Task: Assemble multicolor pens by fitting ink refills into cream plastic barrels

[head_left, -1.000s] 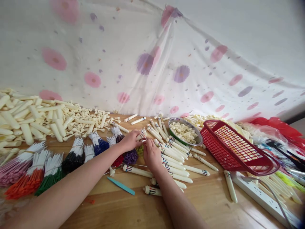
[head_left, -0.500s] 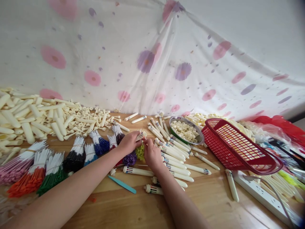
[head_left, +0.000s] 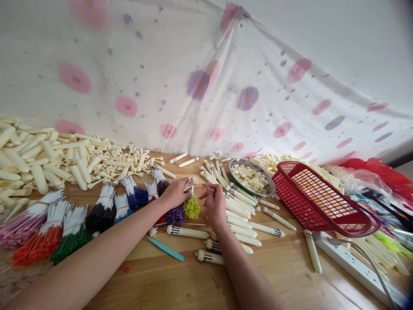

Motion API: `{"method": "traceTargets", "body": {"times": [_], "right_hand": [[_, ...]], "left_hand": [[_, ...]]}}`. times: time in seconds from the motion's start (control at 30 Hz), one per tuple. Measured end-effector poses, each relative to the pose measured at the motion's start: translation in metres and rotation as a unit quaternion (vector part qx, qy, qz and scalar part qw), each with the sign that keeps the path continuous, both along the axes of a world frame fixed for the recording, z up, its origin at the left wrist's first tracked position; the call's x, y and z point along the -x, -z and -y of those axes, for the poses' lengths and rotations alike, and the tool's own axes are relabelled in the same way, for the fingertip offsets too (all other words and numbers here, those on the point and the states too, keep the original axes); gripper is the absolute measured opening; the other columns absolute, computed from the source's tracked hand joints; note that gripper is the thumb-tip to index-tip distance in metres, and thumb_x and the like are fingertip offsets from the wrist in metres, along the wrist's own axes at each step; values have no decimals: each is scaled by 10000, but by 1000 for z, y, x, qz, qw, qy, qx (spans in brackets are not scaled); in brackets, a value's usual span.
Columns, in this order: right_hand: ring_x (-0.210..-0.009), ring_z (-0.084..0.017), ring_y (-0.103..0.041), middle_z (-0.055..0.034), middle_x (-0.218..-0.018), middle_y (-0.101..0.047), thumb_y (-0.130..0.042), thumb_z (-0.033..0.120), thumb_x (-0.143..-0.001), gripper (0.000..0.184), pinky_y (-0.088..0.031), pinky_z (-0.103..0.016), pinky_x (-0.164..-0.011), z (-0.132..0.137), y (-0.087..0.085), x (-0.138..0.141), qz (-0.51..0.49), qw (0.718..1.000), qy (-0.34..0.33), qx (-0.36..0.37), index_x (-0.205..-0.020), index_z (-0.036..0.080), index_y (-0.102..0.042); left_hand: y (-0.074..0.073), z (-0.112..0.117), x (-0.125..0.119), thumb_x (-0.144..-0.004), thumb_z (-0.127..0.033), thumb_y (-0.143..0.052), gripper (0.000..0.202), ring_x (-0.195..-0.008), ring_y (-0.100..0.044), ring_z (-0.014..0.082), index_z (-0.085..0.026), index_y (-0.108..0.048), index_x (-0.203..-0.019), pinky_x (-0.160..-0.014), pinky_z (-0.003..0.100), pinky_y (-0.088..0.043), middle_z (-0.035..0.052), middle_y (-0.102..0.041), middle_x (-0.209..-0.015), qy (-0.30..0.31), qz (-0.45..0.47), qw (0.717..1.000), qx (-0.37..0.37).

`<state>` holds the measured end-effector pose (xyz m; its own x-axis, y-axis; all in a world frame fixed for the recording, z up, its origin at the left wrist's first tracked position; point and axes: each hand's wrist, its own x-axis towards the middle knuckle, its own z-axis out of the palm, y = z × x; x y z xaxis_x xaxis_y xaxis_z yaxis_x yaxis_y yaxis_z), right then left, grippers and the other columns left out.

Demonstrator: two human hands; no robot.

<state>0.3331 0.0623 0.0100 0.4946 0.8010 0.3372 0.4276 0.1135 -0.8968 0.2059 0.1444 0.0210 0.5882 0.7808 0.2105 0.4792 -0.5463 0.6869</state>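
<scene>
Barrel (head_left: 189,185): cream, striped, clamped in left hand (head_left: 176,194) grip.
Refill (head_left: 202,184): thin, pinched by right hand (head_left: 215,206) grip.
Change: right hand shifted toward 3 o'clock.

Power strip (head_left: 356,268) cropped at right, sliver (head_left: 201,184) in right hand (head_left: 215,206) perhaps a refill

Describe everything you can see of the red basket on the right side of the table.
The red basket looks like moulded plastic: a long, shallow tray with lattice walls and floor and a thicker rounded rim. It sits tilted, its long side running from beside the metal bowl toward the near right. Pale parts show through the mesh at its far side. Its near end lies by the white power strip, over the wooden table.
</scene>
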Motion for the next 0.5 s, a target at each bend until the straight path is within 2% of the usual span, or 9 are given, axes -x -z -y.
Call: {"method": "traceTargets", "body": {"times": [0.17,0.3,0.43,0.5], "right_hand": [[-486,-71,-534,-19,-833,-610,-447,367,-842,186,-360,-174,-373,-2,-5,6,-115,992,-41,11,-805,185,-452],[-443,-49,-509,2,-796,-591,-490,397,-820,222,-341,-155,-347,2,-20,17,-188,979,-73,0,-773,192,-421],[-429,-39,-478,17,-765,-574,-494,421,-833,244,-345,-154,-364,18,-39,39,-223,965,-137,-14,-779,199,-407],[-407,-36,-439,37,-709,-545,-487,437,-841,258,-337,-160,-370,30,-42,57,-231,955,-185,-9,-778,204,-398]], "left_hand": [[-10,1,5,-598,-138,-602,279,-684,-590,180,-181,-560,-870,-638,259,-441,-2,-626,-756,-1,39,998,50],[-24,9,19,-688,-218,-552,165,-660,-598,162,-180,-570,-848,-631,252,-461,-10,-628,-726,-29,92,992,79],[-36,35,47,-753,-387,-536,257,-773,-616,181,-173,-596,-881,-704,264,-477,16,-659,-798,-66,144,983,91],[-38,55,66,-761,-432,-530,307,-733,-616,184,-172,-616,-900,-668,270,-483,20,-664,-777,-85,160,978,106]]}}
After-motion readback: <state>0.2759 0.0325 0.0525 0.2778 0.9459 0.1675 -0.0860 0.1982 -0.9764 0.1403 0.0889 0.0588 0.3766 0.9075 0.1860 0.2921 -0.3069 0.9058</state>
